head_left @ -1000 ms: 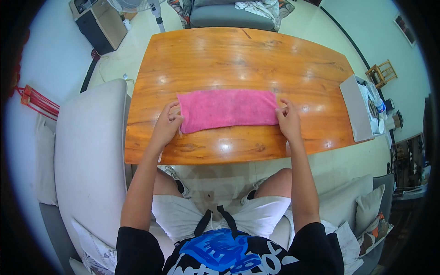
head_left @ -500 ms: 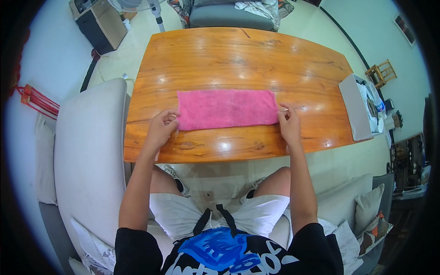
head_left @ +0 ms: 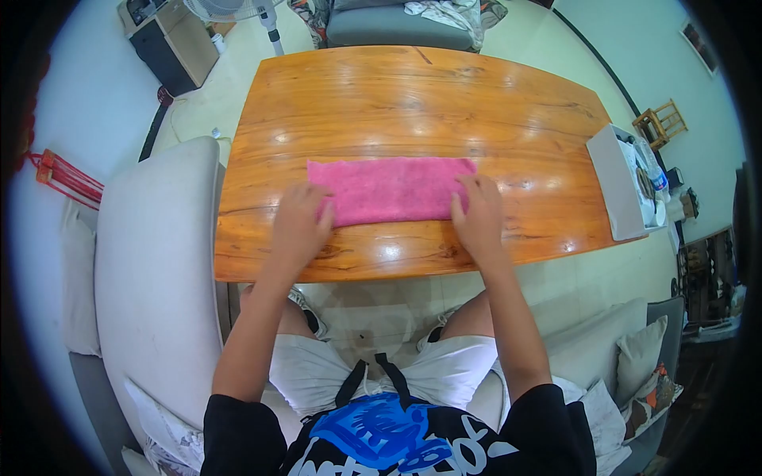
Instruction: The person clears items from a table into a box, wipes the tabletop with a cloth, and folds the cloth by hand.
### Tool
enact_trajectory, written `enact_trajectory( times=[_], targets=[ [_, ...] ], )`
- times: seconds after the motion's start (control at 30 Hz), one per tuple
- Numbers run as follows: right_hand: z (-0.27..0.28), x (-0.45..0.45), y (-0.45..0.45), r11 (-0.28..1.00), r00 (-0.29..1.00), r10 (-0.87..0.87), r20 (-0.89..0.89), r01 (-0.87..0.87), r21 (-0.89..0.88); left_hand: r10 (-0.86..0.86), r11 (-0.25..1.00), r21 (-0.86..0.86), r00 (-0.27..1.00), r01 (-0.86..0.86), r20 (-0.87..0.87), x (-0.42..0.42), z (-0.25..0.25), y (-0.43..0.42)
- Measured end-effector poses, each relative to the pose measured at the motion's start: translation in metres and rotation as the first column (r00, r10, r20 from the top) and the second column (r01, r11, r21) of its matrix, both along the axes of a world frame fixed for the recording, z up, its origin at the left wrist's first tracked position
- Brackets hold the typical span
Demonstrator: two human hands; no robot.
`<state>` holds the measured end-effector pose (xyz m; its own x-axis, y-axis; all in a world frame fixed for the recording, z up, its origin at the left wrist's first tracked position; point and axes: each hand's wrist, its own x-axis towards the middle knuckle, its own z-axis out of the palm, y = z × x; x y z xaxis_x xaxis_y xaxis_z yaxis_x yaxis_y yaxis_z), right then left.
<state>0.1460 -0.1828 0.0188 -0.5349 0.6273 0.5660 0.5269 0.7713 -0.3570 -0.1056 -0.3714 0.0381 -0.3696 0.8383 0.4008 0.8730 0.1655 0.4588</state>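
Pink cloth [head_left: 395, 189] lies flat on the bench [head_left: 381, 103], near side of middle, long sides running left-right. Left hand [head_left: 300, 216] over its left end, right hand [head_left: 481, 210] over its right end; fingers bent, can't tell if clamped on cloth or just resting. Should handle light, limp, non-fragile, not slippery; best hold probably the end corners. Cloth: no label seen. Shirt [head_left: 373, 432]: white lettering, cut off, not readable.

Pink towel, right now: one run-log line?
pink towel: on wooden table; left hand: at its left end; right hand: at its right end; grip: unclear
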Motion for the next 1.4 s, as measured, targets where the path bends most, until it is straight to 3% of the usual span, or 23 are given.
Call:
enact_trajectory(
  times=[0.07,0.17,0.23,0.33,0.47,0.73,0.93,1.17,1.27,1.37,1.4],
  targets=[
    [-0.004,-0.017,-0.001,0.996,0.996,0.084,0.041,-0.083,-0.024,-0.093,0.995,0.026,0.994,0.095,-0.054,0.01,-0.008,0.017],
    [-0.008,-0.039,0.007,0.987,0.957,0.151,0.247,-0.161,0.021,-0.126,0.992,-0.034,0.988,0.124,-0.084,0.011,-0.029,0.043],
    [-0.016,-0.043,0.012,0.991,0.92,0.132,0.37,-0.112,-0.074,-0.109,0.983,-0.155,0.993,0.102,-0.04,0.01,-0.032,0.054],
    [-0.026,-0.038,0.014,0.992,0.865,0.11,0.489,-0.061,-0.114,-0.106,0.935,-0.353,0.978,0.036,-0.179,0.018,-0.037,0.047],
    [-0.021,-0.037,0.014,0.989,0.818,0.107,0.565,-0.031,-0.142,-0.121,0.928,-0.373,0.966,0.027,-0.229,0.014,-0.044,0.04],
    [-0.026,-0.036,0.017,0.994,0.833,0.096,0.545,-0.054,-0.092,-0.112,0.894,-0.449,0.963,-0.009,-0.244,0.021,-0.026,0.041],
    [-0.026,-0.036,0.009,0.993,0.84,0.114,0.53,-0.073,-0.098,-0.112,0.943,-0.333,0.965,0.027,-0.238,0.028,-0.047,0.038],
    [-0.02,-0.029,0.007,0.981,0.858,0.184,0.48,-0.13,-0.144,-0.149,0.938,-0.34,0.967,0.072,-0.208,0.026,-0.038,0.032],
    [-0.031,-0.007,0.02,0.992,0.933,0.089,0.349,-0.052,-0.115,-0.148,0.954,-0.285,0.972,0.093,-0.18,0.018,-0.033,0.022],
    [-0.032,0.001,0.021,0.953,0.939,-0.273,0.21,0.294,-0.078,-0.139,0.97,-0.219,0.976,0.101,-0.165,0.02,-0.029,0.016],
    [-0.026,-0.001,0.02,0.941,0.932,-0.274,0.239,0.311,-0.136,-0.158,0.971,-0.202,0.974,0.125,-0.159,0.026,-0.027,0.02]
  ],
)
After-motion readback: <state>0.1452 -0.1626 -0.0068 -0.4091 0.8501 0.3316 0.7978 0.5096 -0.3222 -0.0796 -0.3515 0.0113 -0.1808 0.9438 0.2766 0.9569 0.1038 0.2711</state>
